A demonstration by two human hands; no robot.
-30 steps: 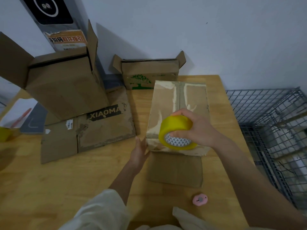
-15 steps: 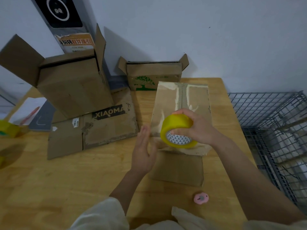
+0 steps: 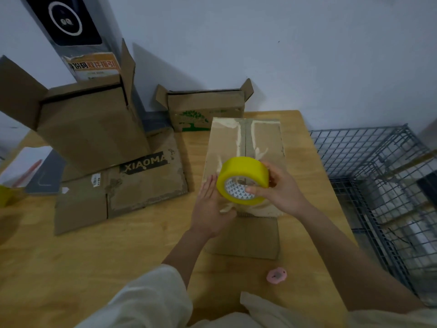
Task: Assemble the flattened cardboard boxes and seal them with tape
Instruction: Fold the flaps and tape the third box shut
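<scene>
— What's along the left of the light wooden tabletop (image 3: 99,261)?

— One tall open brown cardboard box (image 3: 89,129) standing on a flattened "XIAOMA" carton (image 3: 132,188); a small tree-printed box (image 3: 205,112) at the wall.

— And centre?

— The left hand (image 3: 210,209), fingers straight, lies flat beside one yellow tape roll (image 3: 243,179) that the right hand (image 3: 281,192) pinches above the long taped cardboard box (image 3: 267,136). A pink round object (image 3: 276,275) sits near the front edge; a grey wire cage (image 3: 378,176) stands off the right edge.

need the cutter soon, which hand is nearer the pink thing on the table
Right. The right hand holds the tape roll up-table from the small pink object; the left hand is farther left.
</scene>
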